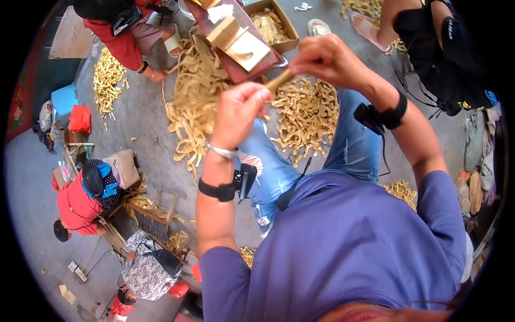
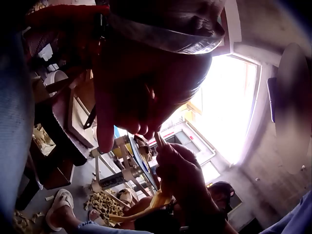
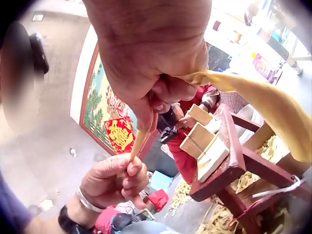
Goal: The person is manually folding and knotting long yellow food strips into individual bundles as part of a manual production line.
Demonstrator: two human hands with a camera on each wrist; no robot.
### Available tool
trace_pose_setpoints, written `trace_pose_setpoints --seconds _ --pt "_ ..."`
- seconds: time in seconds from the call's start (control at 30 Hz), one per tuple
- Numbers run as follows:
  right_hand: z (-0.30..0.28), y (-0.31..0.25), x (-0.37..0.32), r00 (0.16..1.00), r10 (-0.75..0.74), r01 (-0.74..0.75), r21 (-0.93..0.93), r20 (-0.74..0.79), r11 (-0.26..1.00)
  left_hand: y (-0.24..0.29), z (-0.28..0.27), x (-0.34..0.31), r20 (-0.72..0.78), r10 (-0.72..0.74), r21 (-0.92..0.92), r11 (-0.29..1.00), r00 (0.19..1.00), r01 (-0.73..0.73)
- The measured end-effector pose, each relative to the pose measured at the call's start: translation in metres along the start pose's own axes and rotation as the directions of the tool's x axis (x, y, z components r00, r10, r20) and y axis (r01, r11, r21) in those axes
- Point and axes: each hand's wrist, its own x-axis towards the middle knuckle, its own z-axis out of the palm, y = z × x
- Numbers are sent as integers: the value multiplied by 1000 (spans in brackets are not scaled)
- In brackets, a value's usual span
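Note:
Stretched between both hands is a tan, flexible strip (image 1: pixel 280 80), narrow and rolled-looking where it spans the gap. My left hand (image 1: pixel 236 110) pinches one end between thumb and fingers. The right hand (image 1: pixel 330 61) grips the other end with curled fingers; a wide, flat tail of the strip (image 3: pixel 263 107) trails from it in the right wrist view. Below the hands lies a heap of short knotted tan pieces (image 1: pixel 306 115). Left of it spreads a pile of long loose strips (image 1: pixel 188 107). In the left wrist view my left hand (image 2: pixel 151 83) is mostly dark.
Just beyond the hands stands a dark red bench (image 1: pixel 233 67) bearing a wooden block (image 1: pixel 249 51). A cardboard box (image 1: pixel 292 43) of tan pieces sits behind. Another person's arm (image 1: pixel 129 51) reaches down at left; other people sit around. More knotted pieces (image 1: pixel 109 75) lie on the floor.

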Motion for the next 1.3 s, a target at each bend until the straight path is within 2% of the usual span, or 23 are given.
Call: trace_pose_setpoints --seconds 0.23,0.37,0.4,0.47,0.5,0.57,0.6,0.67,0.73,0.77,0.8,0.83,0.87,0.9,0.93,1.0,1.03,1.07,1.13,1.17,1.2,1.23,1.3 --pt "33 80 83 992 -20 18 -21 -122 1000 -24 -54 79 -141 -83 48 995 986 91" --pt "45 102 99 990 34 -47 -93 -135 995 -38 -63 106 -158 -132 143 978 979 155" --pt "52 110 98 989 99 -108 -79 -107 991 -41 -63 106 -163 -168 141 971 972 192" --pt "58 131 92 977 60 -112 -255 -203 960 -46 -63 103 -171 -236 142 955 957 261" --pt "52 125 88 961 151 -179 -106 -230 978 -44 -64 95 -129 -304 103 943 944 318" --pt "37 113 79 913 327 -285 192 -244 939 -40 -55 85 -8 -286 -44 957 958 286" --pt "38 111 78 908 342 -239 372 -241 897 -36 -45 76 58 -280 -122 951 958 285" --pt "39 103 62 936 294 -51 750 -195 659 -44 -32 71 178 -235 54 972 956 229" --pt "35 66 43 954 243 26 858 -174 513 -40 -8 64 133 -60 179 983 989 35" --pt "34 45 31 962 220 53 903 -160 426 -34 9 58 121 -100 -46 993 988 106" --pt "33 27 19 967 231 15 925 -111 380 -16 24 50 114 -146 -271 947 983 172" --pt "35 17 7 975 209 1 931 -83 366 -8 30 45 228 -164 -428 869 960 250" --pt "37 7 -4 981 185 -12 937 -57 350 -11 41 43 230 -59 -615 765 971 192" --pt "34 -3 -17 978 207 -35 945 -36 326 -11 53 37 152 -36 -671 730 988 130" --pt "31 -8 -27 971 229 -26 926 -65 377 -9 64 33 72 -14 -719 693 997 61" --pt "27 -17 -52 953 278 -28 883 -117 469 -9 82 23 99 -31 -765 637 995 96" --pt "25 -16 -63 947 247 -21 724 -207 689 -10 87 18 74 -32 -794 603 997 78" --pt "26 -20 -73 942 243 -28 671 -230 741 -7 90 12 38 -11 -795 606 999 37" --pt "23 -33 -91 930 225 -34 541 -292 840 0 92 6 32 9 -690 724 999 16" --pt "21 -32 -98 905 132 -62 180 -405 982 6 97 5 2 10 -525 851 1000 -8" --pt "15 -36 -98 883 -72 28 -100 -465 995 14 101 2 -31 16 -336 942 999 -26" --pt "3 -44 -94 840 -282 103 -375 -463 921 21 104 0 -65 29 -129 991 997 -37" --pt "0 -51 -93 835 -285 124 -344 -471 931 30 108 2 40 259 235 936 965 -261"
